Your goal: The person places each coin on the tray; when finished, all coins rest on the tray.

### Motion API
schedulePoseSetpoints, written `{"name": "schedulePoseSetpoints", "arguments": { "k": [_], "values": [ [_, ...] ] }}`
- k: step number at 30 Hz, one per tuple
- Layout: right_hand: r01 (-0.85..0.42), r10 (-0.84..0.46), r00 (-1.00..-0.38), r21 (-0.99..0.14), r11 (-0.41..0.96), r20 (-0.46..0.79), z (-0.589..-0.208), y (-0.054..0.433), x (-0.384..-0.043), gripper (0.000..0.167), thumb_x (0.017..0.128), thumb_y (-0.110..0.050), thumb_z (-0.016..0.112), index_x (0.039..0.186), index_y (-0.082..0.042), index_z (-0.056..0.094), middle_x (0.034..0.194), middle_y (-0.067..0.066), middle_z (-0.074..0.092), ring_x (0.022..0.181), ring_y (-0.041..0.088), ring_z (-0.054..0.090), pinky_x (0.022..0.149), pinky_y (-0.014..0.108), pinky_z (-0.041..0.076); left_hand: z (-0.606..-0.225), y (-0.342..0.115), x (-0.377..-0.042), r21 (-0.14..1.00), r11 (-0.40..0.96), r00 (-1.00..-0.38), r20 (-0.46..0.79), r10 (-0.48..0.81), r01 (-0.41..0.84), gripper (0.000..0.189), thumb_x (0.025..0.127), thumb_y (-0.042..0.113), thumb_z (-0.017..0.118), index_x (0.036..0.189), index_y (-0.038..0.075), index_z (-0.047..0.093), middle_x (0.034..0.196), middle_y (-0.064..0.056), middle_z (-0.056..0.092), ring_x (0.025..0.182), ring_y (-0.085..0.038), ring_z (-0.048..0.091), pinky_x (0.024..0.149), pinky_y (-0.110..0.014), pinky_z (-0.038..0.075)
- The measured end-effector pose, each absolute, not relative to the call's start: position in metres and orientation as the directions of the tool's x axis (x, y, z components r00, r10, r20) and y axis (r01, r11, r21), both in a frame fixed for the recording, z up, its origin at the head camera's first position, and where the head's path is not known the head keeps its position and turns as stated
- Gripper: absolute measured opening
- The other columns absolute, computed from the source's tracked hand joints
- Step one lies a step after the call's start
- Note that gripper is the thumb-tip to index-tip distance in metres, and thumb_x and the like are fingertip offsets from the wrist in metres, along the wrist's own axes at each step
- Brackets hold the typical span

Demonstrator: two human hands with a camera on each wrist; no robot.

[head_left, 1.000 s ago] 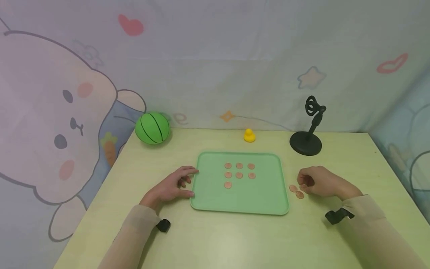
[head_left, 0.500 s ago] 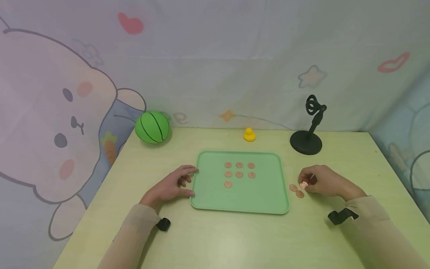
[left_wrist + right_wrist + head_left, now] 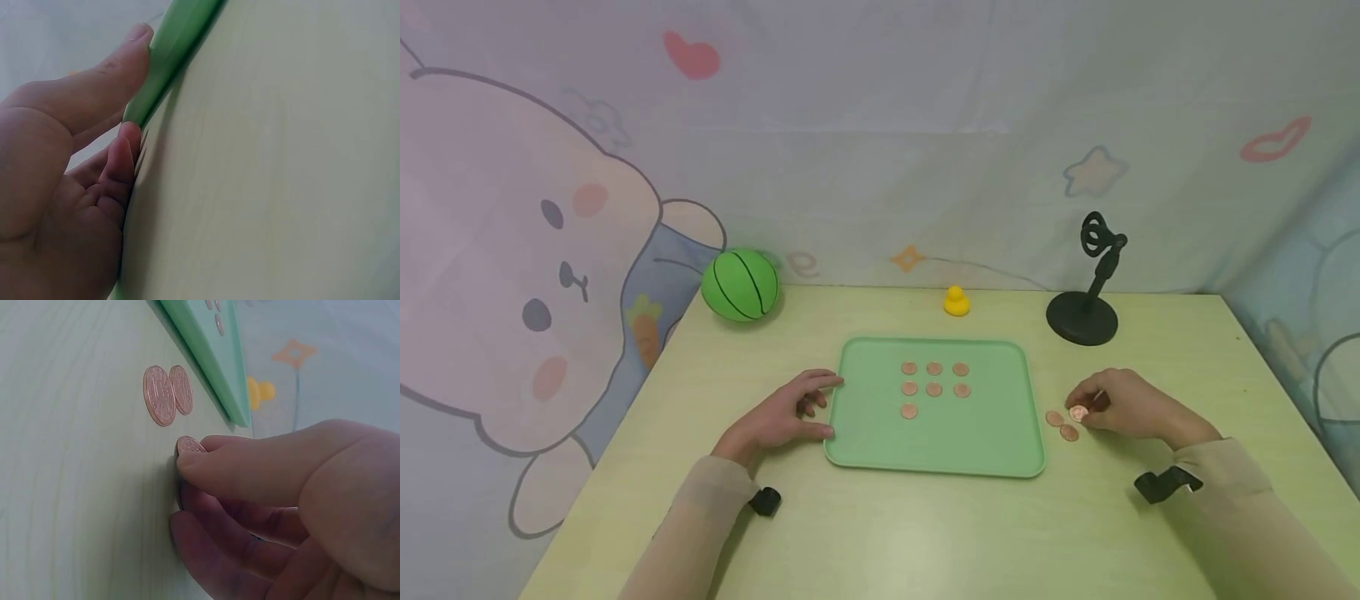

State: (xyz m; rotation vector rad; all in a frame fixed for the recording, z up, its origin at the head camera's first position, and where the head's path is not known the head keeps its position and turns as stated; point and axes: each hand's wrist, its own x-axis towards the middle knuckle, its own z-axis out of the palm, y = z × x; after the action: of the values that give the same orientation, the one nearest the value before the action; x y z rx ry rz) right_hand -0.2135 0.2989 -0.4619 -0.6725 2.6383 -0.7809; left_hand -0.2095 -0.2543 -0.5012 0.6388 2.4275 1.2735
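Observation:
My right hand (image 3: 1126, 404) pinches a copper coin (image 3: 1078, 413) between thumb and fingertips, low over the table right of the tray. In the right wrist view the thumb covers much of that coin (image 3: 190, 444), which stands tilted. Two more copper coins (image 3: 159, 395) lie flat beside it, nearly touching or slightly overlapping. On the light green tray (image 3: 865, 442) several coins (image 3: 934, 389) lie in two rows of three, with a single one below at the left. My left hand (image 3: 781, 414) rests at the tray's left edge, thumb and forefinger extended against the rim.
Along the table's back stand a green ball (image 3: 741, 285) at the left, a small yellow rubber duck (image 3: 957, 302) and a black stand (image 3: 1082, 318) with a ring-shaped holder. A printed curtain (image 3: 880, 167) hangs directly behind the table.
My right hand has shifted slightly right, and the coin at its fingertips now shows tilted and bright in the pinch. The left hand, tray and other coins have stayed put.

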Motion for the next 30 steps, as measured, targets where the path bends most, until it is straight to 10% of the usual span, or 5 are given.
{"name": "schedulePoseSetpoints", "arguments": {
  "k": [30],
  "values": [
    [-0.471, -0.549, -0.834, -0.584, 0.661, 0.052, -0.455, 0.278, -0.213, 0.005, 0.094, -0.013, 0.081, 0.099, -0.013, 0.082, 0.086, -0.009, 0.075, 0.078, 0.006, 0.07, 0.074, 0.031, 0.057, -0.499, -0.254, -0.208, 0.833, 0.502, -0.846, -0.081, 0.527, 0.233, 0.08, 0.087, 0.019, 0.088, 0.157, 0.013, 0.049, 0.155, -0.009, 0.042, 0.108, -0.024, 0.053, 0.094, -0.032, 0.047]
  ]
}}
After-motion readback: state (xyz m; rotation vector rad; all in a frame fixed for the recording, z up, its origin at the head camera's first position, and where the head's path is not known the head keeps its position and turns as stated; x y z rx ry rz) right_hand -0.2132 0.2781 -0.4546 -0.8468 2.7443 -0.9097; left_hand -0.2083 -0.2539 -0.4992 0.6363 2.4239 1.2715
